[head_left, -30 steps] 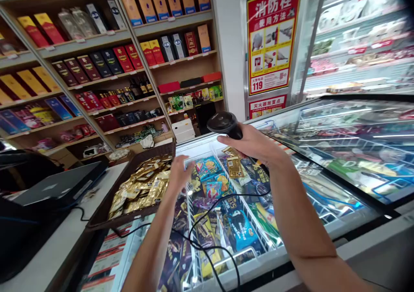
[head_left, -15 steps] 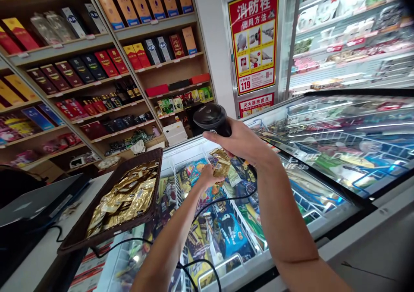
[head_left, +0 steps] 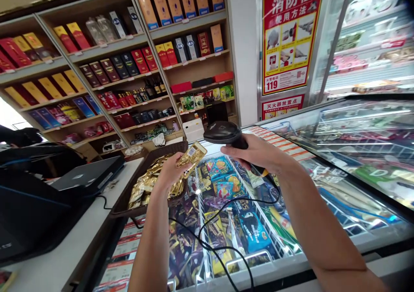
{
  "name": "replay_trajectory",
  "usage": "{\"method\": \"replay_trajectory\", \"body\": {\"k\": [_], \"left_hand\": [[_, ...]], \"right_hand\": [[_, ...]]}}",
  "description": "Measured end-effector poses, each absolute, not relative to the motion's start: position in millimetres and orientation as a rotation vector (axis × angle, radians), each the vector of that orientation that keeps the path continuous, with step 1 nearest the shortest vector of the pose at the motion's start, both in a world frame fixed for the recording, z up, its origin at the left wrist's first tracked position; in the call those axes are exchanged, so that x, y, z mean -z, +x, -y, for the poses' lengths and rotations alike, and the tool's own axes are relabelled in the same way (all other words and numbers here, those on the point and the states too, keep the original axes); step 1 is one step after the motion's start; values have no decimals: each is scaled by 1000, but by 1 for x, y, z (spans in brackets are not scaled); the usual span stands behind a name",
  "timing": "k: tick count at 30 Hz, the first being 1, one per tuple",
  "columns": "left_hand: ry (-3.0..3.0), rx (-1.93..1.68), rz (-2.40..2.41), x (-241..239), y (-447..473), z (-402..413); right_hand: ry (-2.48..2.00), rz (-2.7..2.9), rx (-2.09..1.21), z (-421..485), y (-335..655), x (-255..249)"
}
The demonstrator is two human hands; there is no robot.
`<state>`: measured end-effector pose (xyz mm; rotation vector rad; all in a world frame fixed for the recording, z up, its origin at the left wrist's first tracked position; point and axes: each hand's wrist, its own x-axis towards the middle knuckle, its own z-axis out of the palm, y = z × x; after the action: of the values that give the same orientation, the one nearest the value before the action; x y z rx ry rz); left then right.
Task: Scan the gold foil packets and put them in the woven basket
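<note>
My right hand [head_left: 258, 154] grips a black corded barcode scanner [head_left: 224, 134], its head pointing left. My left hand [head_left: 170, 171] pinches a gold foil packet [head_left: 191, 154] and holds it up just left of the scanner head, its barcode label facing up. Both hands hover over the open chest freezer [head_left: 274, 257], whose wire dividers separate several kinds of wrapped ice creams [head_left: 226, 184]. The scanner cable [head_left: 220, 244] loops down across the freezer. A brown wicker tray [head_left: 129, 205] full of gold packets sits just left of my left hand.
A white counter [head_left: 58, 257] at left carries a black till [head_left: 29, 205] and a flat dark device [head_left: 87, 177]. Wooden shelves [head_left: 136, 42] of boxed goods fill the back wall. A red fire-hydrant poster [head_left: 287, 37] hangs at right, beside glass-lidded freezers [head_left: 355, 145].
My left hand went from the tray area into the freezer, took the gold packet there, and has raised it to the left of the scanner head. The right hand kept hold of the scanner.
</note>
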<state>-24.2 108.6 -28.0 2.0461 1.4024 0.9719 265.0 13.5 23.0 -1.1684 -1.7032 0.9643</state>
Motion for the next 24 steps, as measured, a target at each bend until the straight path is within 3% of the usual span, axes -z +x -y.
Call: {"method": "replay_trajectory", "body": {"k": [5, 24], "left_hand": [[1990, -1072, -1407, 19, -47, -98], [2038, -1104, -1455, 16, -52, -95]], "right_hand": [[-1074, 1794, -1092, -15, 248, -15], [-1164, 1940, -1064, -6, 235, -16]]}}
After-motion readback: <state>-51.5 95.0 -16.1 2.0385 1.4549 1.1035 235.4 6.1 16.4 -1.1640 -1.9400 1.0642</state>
